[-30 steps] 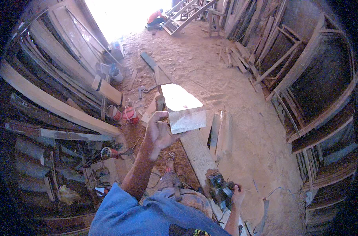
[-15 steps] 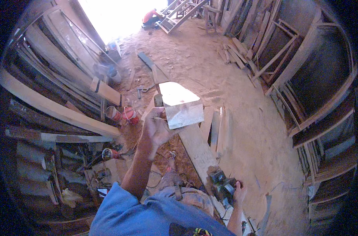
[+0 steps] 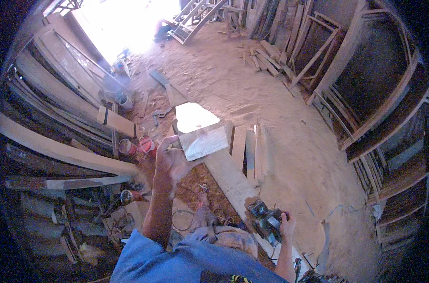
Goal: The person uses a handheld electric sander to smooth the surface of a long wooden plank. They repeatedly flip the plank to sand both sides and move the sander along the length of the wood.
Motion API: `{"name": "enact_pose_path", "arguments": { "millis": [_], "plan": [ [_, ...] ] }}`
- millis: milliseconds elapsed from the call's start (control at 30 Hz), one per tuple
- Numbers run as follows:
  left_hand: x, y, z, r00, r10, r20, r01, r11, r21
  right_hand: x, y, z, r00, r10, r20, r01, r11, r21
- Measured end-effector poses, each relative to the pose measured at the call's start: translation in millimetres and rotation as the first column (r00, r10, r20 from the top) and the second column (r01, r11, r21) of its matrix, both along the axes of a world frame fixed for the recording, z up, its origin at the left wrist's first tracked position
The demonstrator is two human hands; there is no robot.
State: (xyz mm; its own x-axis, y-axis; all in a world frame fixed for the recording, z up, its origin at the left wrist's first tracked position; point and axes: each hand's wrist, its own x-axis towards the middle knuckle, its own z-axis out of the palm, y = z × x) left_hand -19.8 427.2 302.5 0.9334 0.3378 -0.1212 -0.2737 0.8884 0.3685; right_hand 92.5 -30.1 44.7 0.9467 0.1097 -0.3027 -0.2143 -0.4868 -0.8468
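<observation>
My left hand (image 3: 172,159) is closed on the near left edge of a pale wooden block (image 3: 206,141), its fingers partly hidden. The block's upper face is glaring white, and its nearer side face is dull grey-beige. It is held up above a long wooden board (image 3: 231,177) that slants toward my right side. On the near part of that board rests a dark power tool (image 3: 267,219), shaped like an electric planer. My right hand (image 3: 286,223) grips the tool at its right side, the thumb showing on top.
Upright wood pieces (image 3: 252,151) stand just right of the board. Red buckets (image 3: 147,144) and a hammer-like tool (image 3: 156,116) lie to the left. Stacked planks (image 3: 63,151) line the left side, frames and timber (image 3: 318,61) the right. A person (image 3: 162,29) is by the bright doorway.
The view has turned slightly, so most of the scene sits farther left. Both hands keep their holds on the wooden block and the power tool.
</observation>
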Motion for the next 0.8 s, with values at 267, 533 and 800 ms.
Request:
{"name": "enact_pose_path", "arguments": {
  "millis": [267,533,800],
  "plan": [
    [1.7,-8.1,-0.5,0.997,0.042,-0.068,-0.038,0.998,0.054,0.0,2.6,7.4,0.999,-0.008,0.05,0.013,0.996,-0.089],
    [10.3,-88.0,-200.5,0.853,0.345,-0.391,-0.295,0.938,0.184,-7.8,-4.6,9.4,0.991,0.094,0.09,-0.089,0.994,-0.064],
    [10.9,-116.1,-285.8,0.663,0.739,0.116,0.501,-0.554,0.665,-25.1,-44.6,-3.2,0.919,0.393,0.021,-0.378,0.896,-0.231]
  ]
}}
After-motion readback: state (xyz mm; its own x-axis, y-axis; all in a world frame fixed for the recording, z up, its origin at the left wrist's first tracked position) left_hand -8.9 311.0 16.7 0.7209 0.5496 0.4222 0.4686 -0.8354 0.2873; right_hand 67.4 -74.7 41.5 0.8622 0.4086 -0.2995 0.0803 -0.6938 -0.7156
